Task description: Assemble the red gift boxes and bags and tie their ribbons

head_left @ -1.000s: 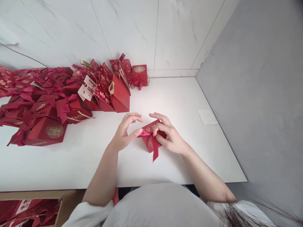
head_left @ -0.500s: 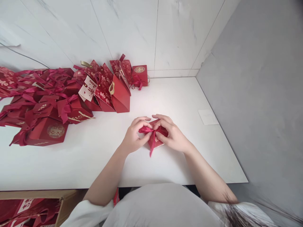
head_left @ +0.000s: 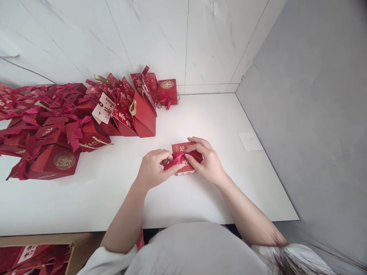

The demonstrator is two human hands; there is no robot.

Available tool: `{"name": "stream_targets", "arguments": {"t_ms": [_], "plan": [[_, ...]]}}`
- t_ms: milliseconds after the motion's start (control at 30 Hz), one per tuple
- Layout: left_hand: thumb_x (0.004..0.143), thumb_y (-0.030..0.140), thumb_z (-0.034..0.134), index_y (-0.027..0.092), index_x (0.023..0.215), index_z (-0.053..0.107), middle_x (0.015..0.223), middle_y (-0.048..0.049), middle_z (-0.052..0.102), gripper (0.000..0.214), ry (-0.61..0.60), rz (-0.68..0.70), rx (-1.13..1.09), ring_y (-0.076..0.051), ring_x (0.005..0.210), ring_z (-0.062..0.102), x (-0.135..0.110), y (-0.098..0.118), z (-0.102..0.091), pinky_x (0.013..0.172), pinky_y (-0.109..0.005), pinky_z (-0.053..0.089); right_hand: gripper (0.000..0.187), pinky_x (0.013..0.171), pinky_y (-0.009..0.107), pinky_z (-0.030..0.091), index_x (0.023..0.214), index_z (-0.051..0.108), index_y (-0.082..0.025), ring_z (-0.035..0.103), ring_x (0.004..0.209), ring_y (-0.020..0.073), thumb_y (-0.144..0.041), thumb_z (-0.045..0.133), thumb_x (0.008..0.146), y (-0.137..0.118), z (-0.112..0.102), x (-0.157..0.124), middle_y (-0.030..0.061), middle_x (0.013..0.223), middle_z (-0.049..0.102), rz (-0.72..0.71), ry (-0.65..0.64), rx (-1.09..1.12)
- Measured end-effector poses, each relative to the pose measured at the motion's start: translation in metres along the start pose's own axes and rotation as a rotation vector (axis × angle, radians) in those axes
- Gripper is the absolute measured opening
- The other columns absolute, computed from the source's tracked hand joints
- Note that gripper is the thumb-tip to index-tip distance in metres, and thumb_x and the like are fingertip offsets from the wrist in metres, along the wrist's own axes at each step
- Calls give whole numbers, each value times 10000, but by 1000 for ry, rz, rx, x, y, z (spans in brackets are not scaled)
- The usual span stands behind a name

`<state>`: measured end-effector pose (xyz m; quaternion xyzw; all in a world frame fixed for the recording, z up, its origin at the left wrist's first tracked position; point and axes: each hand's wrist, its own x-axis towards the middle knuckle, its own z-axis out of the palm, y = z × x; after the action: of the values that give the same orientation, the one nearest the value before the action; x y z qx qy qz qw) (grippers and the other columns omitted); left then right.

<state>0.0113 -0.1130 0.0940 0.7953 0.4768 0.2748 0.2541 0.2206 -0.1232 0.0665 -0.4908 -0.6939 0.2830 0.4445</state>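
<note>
A small red gift box (head_left: 186,169) with pale Chinese characters lies on the white table in front of me. A dark pink ribbon (head_left: 175,160) runs across its top. My left hand (head_left: 155,168) is closed at the box's left side, pinching the ribbon. My right hand (head_left: 207,160) rests over the box's right part, with thumb and forefinger pressed on the ribbon near its middle. Fingers cover part of the ribbon, so I cannot tell how it is knotted.
Several red gift boxes with ribbon bows (head_left: 60,160) crowd the table's left. Red bags with handles (head_left: 145,118) stand beside them, and a small red box (head_left: 167,89) is by the tiled wall. A cardboard carton (head_left: 76,250) sits below the front edge. A grey wall borders the right.
My left hand has moved left, drawing ribbon with it. The ribbon tail that hung down the box's front no longer shows there. The box has turned a little, showing more of its top.
</note>
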Motion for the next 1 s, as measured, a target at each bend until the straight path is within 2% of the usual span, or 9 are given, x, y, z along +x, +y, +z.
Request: {"name": "stream_targets", "arguments": {"t_ms": [100,233,400,500,600,700,1000], "plan": [[897,387,583,191,650,453,599,28,425,341,-37,-22,55,-128,590,365,-1,3,-1,605,-281,324,125,1066,504,458,1002,662,-260,502,1310,276,-298,638,885,-1,-1,0,80,1351,587,-9,-11,-13],[924,409,543,178,616,436,594,30,355,400,-131,-195,-162,-109,570,321,-2,4,-3,540,-262,265,142,1080,497,439,1009,640,-254,471,1337,273,-287,644,871,-2,-2,0,82,1362,582,-17,-27,-8],[930,482,529,161,650,643,547,19,447,441,-276,-358,-399,-97,527,373,0,1,-8,508,-246,285,111,1081,508,429,934,621,-246,486,1320,270,-189,605,840,0,2,0,82,1307,618,-9,-3,-6],[917,493,545,155,617,661,501,6,486,467,-373,-424,-472,-96,488,431,1,0,-9,482,-236,311,126,1082,528,421,913,613,-251,481,1324,282,-170,604,816,-1,3,0,76,1292,628,-4,3,-17],[913,497,543,154,585,647,448,3,480,486,-480,-498,-465,-86,426,413,1,2,-9,430,-228,270,129,1071,530,428,895,601,-253,485,1317,287,-165,605,801,-3,5,0,71,1280,637,-7,1,-16],[906,472,550,154,563,635,449,-3,500,475,-540,-520,-481,-82,411,419,1,3,-9,410,-220,271,117,1071,525,430,857,592,-251,488,1311,286,-159,605,787,-2,7,0,69,1269,642,-2,13,-20],[896,401,562,149,557,631,445,-3,530,428,-612,-503,-575,-85,393,470,3,0,-12,412,-211,365,117,1057,546,432,826,597,-253,494,1308,302,-157,612,761,-3,9,0,61,1281,645,25,15,-42]]}}
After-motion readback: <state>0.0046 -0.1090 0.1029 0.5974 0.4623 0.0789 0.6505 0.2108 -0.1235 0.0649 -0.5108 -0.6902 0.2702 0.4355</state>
